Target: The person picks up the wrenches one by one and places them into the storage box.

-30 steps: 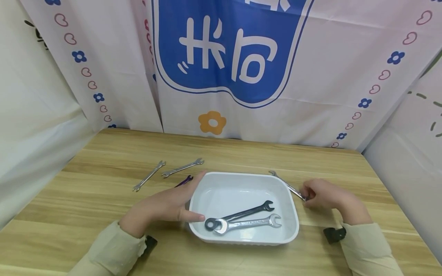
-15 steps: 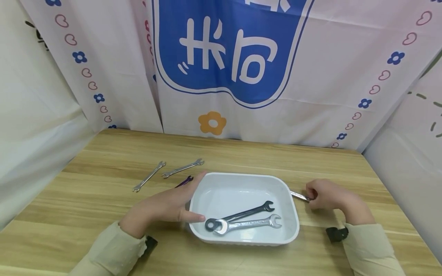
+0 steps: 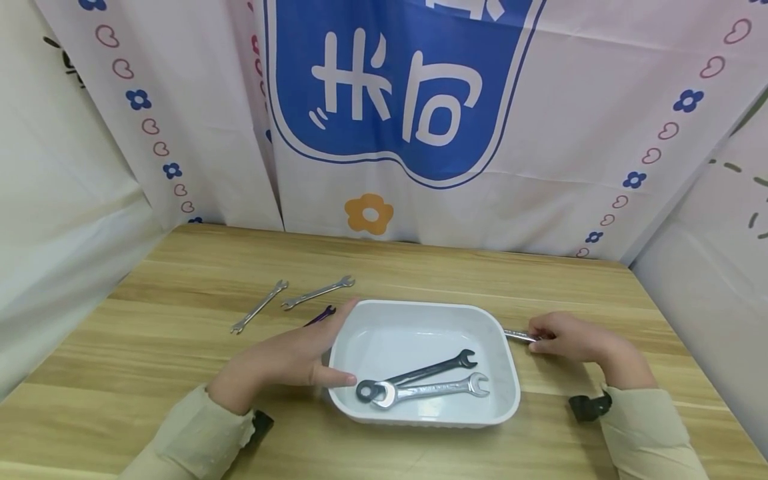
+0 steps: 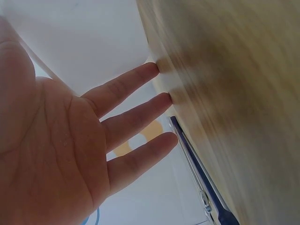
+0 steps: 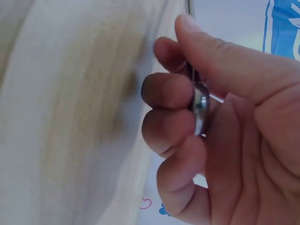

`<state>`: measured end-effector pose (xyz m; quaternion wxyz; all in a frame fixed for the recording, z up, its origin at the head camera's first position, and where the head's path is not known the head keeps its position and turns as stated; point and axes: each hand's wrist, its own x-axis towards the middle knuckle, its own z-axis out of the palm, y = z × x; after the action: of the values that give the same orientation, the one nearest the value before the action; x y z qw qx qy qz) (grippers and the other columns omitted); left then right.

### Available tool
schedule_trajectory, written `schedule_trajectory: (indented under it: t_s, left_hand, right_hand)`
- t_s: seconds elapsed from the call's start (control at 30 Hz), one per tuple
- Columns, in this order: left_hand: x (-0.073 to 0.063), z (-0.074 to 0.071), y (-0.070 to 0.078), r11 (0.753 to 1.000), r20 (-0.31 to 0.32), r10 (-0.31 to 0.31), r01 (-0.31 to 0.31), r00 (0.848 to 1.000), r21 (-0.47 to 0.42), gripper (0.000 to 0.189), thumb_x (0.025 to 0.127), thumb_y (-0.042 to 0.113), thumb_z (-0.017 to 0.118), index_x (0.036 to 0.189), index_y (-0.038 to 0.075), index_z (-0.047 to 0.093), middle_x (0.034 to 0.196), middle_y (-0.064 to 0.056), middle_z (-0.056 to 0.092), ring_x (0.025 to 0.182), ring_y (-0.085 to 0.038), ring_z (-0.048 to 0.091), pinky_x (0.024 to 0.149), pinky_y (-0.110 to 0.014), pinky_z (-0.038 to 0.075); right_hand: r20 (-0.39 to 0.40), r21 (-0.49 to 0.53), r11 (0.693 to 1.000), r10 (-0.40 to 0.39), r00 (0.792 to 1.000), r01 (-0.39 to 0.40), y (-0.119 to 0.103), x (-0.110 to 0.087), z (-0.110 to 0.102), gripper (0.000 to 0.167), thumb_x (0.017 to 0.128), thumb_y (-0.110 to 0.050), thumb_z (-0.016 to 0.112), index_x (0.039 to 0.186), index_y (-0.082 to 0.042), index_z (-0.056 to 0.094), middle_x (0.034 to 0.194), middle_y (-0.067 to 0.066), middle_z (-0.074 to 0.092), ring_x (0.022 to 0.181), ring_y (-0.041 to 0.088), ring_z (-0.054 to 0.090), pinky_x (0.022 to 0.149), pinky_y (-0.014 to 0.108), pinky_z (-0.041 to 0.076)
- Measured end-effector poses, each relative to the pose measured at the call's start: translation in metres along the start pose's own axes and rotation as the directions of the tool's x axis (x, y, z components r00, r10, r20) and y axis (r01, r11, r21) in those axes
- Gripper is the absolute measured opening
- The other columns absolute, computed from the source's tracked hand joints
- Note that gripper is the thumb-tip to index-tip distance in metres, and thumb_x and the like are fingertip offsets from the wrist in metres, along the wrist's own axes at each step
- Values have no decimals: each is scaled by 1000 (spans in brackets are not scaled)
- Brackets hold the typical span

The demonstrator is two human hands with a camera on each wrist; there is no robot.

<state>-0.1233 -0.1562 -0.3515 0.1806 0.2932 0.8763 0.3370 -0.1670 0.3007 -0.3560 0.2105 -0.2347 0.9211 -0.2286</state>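
My right hand [image 3: 585,343] grips one end of a silver wrench [image 3: 517,335], just right of a white tray [image 3: 420,423]. In the right wrist view, curled fingers and thumb hold the wrench's shiny end [image 5: 200,110]; the tray hides its far end in the head view. My left hand [image 3: 294,353] rests at the tray's left side, thumb over the rim, its other fingers straight, as the left wrist view shows [image 4: 61,140]. Inside the tray, a black ratchet wrench [image 3: 429,369] and a silver open-end wrench [image 3: 435,389] lie with their left ends crossed.
Left of the tray, two silver wrenches lie on the wooden table [image 3: 150,373]: one slanted [image 3: 259,308], another [image 3: 318,292] farther back. A purple wrench [image 3: 323,315] is partly hidden behind my left hand. A printed cloth [image 3: 240,160] hangs behind the table.
The silver wrench on the right has swung nearer the table, its far end dropping out of sight behind the tray. My right hand shifted slightly right and turned; my left hand stayed still.
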Motion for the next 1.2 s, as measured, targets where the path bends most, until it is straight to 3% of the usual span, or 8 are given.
schedule_trajectory:
  t_s: [0.23,0.7,0.97,1.2]
  left_hand:
    - [0,0,-1,1000,-2,-1,1,1000,-7,108,80,51,78,156,31,4,151,-2,40,136,-18,45,109,-47,42]
    - [0,0,0,1000,0,-10,10,1000,-16,109,80,50,79,157,28,3,152,-3,39,136,-19,45,110,-47,41]
    - [0,0,0,1000,0,3,-3,1000,-11,108,81,50,78,156,30,4,152,-3,39,137,-19,45,110,-47,41]
    - [0,1,1,1000,-2,18,-18,1000,-24,107,80,48,79,156,30,5,150,-2,41,134,-18,46,109,-47,42]
  right_hand:
    - [-23,20,999,-42,999,42,1,-1,-3,16,95,-15,63,80,-12,57,70,-8,46,64,2,42,58,22,36]
    - [-99,9,999,-30,995,31,-4,-6,-9,12,96,-14,62,85,-10,61,73,-6,48,66,3,43,59,22,36]
    - [-190,-49,995,-100,977,92,-4,-12,-14,12,96,-12,62,84,-11,61,71,-8,45,65,1,40,58,22,35]
    - [-280,-68,995,-86,956,70,-9,-17,-19,13,96,-12,63,84,-14,58,70,-7,44,62,2,39,55,23,35]
